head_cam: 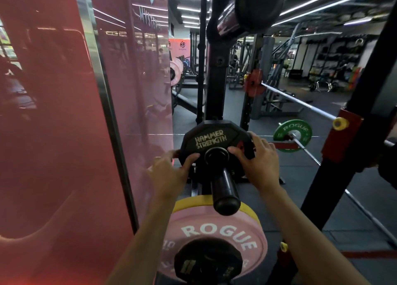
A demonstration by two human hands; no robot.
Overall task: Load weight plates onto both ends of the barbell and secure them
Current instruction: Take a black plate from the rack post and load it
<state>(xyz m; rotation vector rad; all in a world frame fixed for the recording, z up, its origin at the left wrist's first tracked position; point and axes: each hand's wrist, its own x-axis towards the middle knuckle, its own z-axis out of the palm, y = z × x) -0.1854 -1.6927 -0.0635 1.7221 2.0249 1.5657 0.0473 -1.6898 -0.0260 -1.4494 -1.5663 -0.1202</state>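
Both hands hold a black Hammer Strength plate (211, 144) that sits on the black barbell sleeve (223, 185), far from the sleeve's free end. The left hand (169, 173) grips the plate's left edge, thumb on the face and fingers curled behind. The right hand (256, 157) grips the right edge the same way. Below the sleeve stands a pink Rogue plate (214, 231) with a yellow plate (193, 202) behind it.
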